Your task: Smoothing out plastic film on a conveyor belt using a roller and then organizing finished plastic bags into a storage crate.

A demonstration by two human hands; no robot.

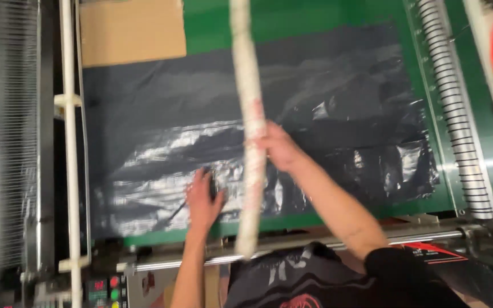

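My right hand (279, 149) grips a long pale wrapped stick (249, 120) that runs from the top of the view down to the table's near edge. Under it lies a stack of shiny black plastic sheets (326, 108) spread over the green table (303, 17). My left hand (203, 199) rests flat on the sheets near the front edge, its fingers pinching a fold of black plastic. The view is blurred by motion.
A brown cardboard sheet (132, 31) lies at the table's far left corner. A ribbed grey hose (455, 108) runs along the right side. Metal rails (69, 142) and a machine frame stand on the left, with a small control panel with coloured lights (106, 288) below.
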